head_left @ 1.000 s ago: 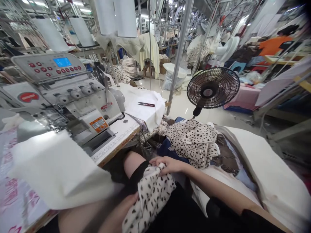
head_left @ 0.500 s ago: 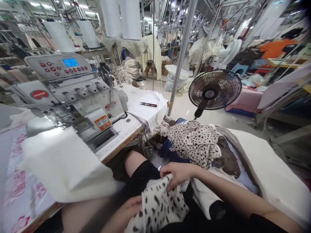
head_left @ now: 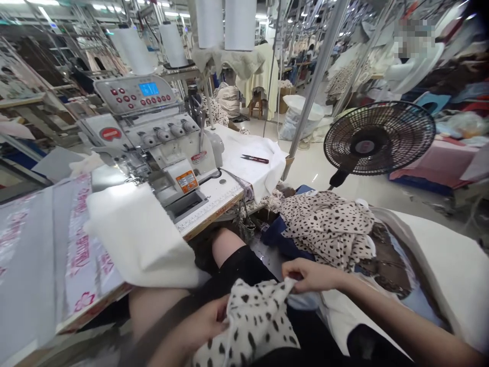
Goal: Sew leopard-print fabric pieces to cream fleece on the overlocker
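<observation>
On my lap lies a white piece of cloth with black spots (head_left: 254, 321). My right hand (head_left: 309, 274) pinches its upper corner, fingers closed on the fabric. My left hand (head_left: 204, 323) grips the cloth's left edge lower down, near the bottom of the view. Ahead to the right sits a heap of the same spotted cloth (head_left: 328, 229) on a padded bench. A grey overlock sewing machine (head_left: 164, 148) stands on the table at the left, with a folded white cloth (head_left: 141, 237) in front of it.
Red-handled thread snips (head_left: 255, 159) lie on a white cloth behind the machine. A black floor fan (head_left: 378, 138) stands at the right. A metal pole (head_left: 317, 81) rises mid-view. Thread cones (head_left: 225, 23) hang above. Another person works far at the right.
The camera has swung left, so everything slid right in view. Both hands moved right and slightly down, and the spotted cloth is pulled wider between them.
</observation>
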`<state>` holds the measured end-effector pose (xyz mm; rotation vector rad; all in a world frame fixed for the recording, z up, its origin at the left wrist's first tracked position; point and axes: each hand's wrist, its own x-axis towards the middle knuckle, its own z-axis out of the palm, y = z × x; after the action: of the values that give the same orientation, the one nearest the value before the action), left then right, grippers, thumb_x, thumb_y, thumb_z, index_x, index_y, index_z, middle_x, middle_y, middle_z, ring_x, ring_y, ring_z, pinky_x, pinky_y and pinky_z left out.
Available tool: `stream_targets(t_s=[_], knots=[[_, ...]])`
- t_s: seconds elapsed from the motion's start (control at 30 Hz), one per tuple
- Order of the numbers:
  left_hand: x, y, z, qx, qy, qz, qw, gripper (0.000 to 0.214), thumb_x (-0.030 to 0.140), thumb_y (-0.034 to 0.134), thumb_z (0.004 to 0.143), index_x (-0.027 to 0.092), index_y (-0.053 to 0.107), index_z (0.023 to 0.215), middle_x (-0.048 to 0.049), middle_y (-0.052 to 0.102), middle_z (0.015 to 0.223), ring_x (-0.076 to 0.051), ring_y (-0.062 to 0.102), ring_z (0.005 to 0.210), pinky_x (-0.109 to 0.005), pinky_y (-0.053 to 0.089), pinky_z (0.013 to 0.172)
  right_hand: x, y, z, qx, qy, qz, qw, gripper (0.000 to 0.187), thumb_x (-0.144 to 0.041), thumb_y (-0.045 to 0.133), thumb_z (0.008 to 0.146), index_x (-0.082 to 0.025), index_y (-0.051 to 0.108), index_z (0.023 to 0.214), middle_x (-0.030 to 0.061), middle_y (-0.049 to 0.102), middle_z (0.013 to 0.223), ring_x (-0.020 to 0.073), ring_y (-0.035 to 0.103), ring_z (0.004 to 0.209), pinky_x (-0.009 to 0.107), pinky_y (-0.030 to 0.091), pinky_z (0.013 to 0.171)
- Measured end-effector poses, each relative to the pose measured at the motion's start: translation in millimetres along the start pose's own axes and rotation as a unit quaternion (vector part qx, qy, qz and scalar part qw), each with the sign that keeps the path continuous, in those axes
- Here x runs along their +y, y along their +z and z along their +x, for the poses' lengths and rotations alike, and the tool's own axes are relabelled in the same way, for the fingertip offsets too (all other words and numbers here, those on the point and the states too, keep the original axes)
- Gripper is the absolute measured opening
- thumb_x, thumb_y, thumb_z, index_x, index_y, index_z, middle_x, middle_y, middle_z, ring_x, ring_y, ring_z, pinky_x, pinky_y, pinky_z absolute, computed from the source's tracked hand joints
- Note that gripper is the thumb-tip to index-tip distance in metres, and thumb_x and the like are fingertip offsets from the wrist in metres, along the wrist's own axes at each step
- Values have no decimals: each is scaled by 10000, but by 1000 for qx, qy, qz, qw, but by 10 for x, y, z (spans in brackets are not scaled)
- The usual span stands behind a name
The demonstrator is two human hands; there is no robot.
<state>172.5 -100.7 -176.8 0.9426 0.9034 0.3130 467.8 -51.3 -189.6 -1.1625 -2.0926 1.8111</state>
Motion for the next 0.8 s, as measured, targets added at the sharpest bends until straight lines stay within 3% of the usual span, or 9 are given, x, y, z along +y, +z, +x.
stream_targets(t_s=[0.13, 0.23, 0.3, 0.37, 0.43, 0.5, 0.6, 0.7, 0.8], knots=[[302, 3, 35, 94, 70, 244, 963, 273, 114, 531, 655, 155, 621, 910, -27, 616, 895, -189, 553, 869, -306, 411, 827, -203, -143, -30, 75, -69, 17, 995, 155, -84, 533, 656, -170, 407, 685, 58, 581, 1040, 183, 535, 961, 267, 413, 794], [589, 31, -10, 286, 239, 420, 827, 200, 106, 451, 726, 166, 591, 856, -42, 553, 882, -172, 522, 831, -288, 415, 747, -424, -297, -106, 220, -138, -45, 965, 166, -67, 497, 703, -188, 385, 706, 76, 580, 1085, 207, 534, 1019, 335, 428, 823], [756, 53, -74, 364, 380, 482, 701, 273, 66, 446, 733, 184, 575, 942, -50, 521, 931, -163, 505, 867, -282, 406, 774, -566, -378, -181, 380, -222, -142, 886, 165, -68, 513, 716, -197, 411, 719, 71, 573, 1104, 227, 517, 1051, 384, 420, 849], [841, 48, -110, 404, 484, 501, 593, 372, 26, 479, 712, 207, 559, 1027, -51, 506, 971, -158, 493, 901, -276, 396, 807, -649, -404, -242, 520, -307, -247, 758, 178, -61, 555, 694, -209, 461, 730, 54, 550, 1154, 255, 465, 1120, 440, 371, 918], [784, -11, -70, 404, 528, 504, 551, 417, 1, 498, 684, 217, 565, 1034, -53, 509, 988, -164, 487, 919, -284, 388, 826, -612, -348, -253, 584, -355, -328, 652, 213, -38, 585, 660, -222, 516, 742, 31, 526, 1203, 275, 405, 1178, 473, 320, 969], [562, -126, 51, 380, 495, 494, 605, 376, 4, 479, 677, 216, 598, 965, -57, 530, 998, -181, 486, 940, -311, 387, 840, -429, -195, -198, 553, -357, -383, 648, 238, -20, 566, 665, -233, 559, 771, 23, 519, 1230, 272, 379, 1203, 479, 311, 980], [27, -318, 270, 334, 309, 429, 781, 322, 11, 389, 686, 207, 631, 766, -56, 581, 965, -199, 500, 955, -344, 405, 845, 25, 158, -57, 347, -315, -411, 782, 289, -9, 464, 704, -233, 587, 839, 42, 566, 1186, 251, 408, 1196, 495, 290, 998], [-433, -406, 362, 335, 226, 392, 826, 364, -3, 335, 654, 191, 632, 736, -71, 603, 964, -207, 528, 948, -376, 419, 853, 440, 465, 47, 233, -257, -320, 881, 345, -8, 392, 722, -224, 568, 926, 65, 568, 1175, 214, 462, 1148, 463, 329, 987], [-575, -407, 359, 377, 203, 334, 840, 326, 67, 377, 703, 197, 627, 868, -78, 575, 1053, -214, 507, 1020, -394, 375, 929, 665, 546, 149, 322, -144, -161, 922, 337, -77, 393, 765, -215, 514, 1047, 97, 495, 1232, 204, 442, 1158, 415, 376, 960]])
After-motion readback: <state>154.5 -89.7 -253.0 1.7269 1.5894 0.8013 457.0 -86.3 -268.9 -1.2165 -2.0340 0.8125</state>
